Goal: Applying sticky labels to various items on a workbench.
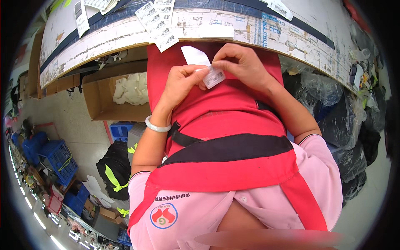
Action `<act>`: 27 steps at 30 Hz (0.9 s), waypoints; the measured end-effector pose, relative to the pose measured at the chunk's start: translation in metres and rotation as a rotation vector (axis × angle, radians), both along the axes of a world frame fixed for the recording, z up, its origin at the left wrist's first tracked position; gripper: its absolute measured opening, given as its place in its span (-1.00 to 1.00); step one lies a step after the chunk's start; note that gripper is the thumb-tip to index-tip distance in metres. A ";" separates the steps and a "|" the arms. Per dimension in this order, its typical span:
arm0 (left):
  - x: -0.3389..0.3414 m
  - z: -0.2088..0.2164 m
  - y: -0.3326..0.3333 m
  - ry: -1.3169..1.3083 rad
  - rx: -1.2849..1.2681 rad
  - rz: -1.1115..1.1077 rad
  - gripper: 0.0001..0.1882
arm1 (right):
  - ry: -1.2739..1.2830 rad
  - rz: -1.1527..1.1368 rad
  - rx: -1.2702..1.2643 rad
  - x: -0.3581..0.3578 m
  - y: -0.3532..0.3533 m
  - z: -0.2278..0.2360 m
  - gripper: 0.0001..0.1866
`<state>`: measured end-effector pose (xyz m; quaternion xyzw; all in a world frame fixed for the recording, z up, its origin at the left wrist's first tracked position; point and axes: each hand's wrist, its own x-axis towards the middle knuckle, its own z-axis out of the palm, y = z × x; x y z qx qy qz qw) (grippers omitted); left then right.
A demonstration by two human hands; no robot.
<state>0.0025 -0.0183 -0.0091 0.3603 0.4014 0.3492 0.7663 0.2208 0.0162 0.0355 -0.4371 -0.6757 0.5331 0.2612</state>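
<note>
While the label strip slants lengthwise away from the desk, left hand pinches it, right hand, fingertips nearly together, meets its opposite edge, grip unclear

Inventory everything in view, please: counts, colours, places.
Table: 1, worn white, dark blue strips, ahead
Label sheets: several, white, on table
Label strip: 1, white, centre
Cardboard box: 1, brown, below table, left
Crumpled pieces: uncounted, off-white, inside box
Crates: several, blue, left
Bundle: 1, black with yellow-green ties, left
Plastic bags: several, clear, dark contents, right
Lights: several, white, far-left edge
Far-left clutter: uncountable, mixed colours
Apron: 1, red with black band, on the person
Shirt: 1, pink, under apron
Bracelet: 1, pale, left wrist
Left grip: 1, bare, thumb on label strip
Right grip: 1, bare, fingertips at the strip's edge
</note>
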 end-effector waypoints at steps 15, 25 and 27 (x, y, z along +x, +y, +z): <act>0.000 -0.003 0.003 0.049 -0.025 0.012 -0.58 | 0.000 -0.315 -0.219 0.011 0.056 0.010 -0.78; 0.003 -0.003 0.003 0.081 0.025 0.036 -0.64 | -0.064 -0.290 -0.229 0.007 0.065 0.007 -0.77; 0.002 -0.002 0.003 0.088 0.026 0.035 -0.65 | -0.076 -0.284 -0.228 0.008 0.066 0.006 -0.77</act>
